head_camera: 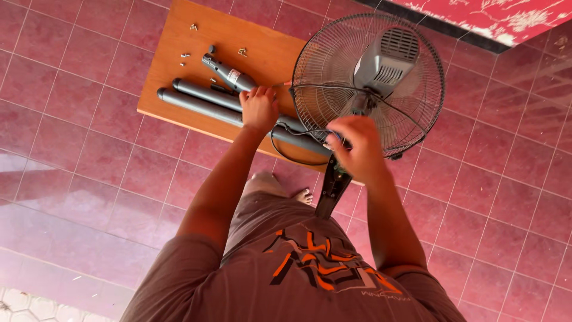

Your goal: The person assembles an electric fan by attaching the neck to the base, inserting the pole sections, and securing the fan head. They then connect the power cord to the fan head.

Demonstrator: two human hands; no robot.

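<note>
Red floor tiles (89, 137) surround a low wooden table (179, 65). On the table lie grey tubes (196, 98), with small screws (190, 42) beyond them. The left hand (259, 107) rests open on the tubes; the right hand (351, 146) grips the fan (369, 83) neck at the table's edge.

grey caged fan head (381, 71), tilted upright

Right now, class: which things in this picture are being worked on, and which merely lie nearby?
In hand:
left hand on the grey pole
right hand, blurred, at the fan head

Lying about:
grey tube with a label
loose screws
wooden table
red patterned cloth
</note>
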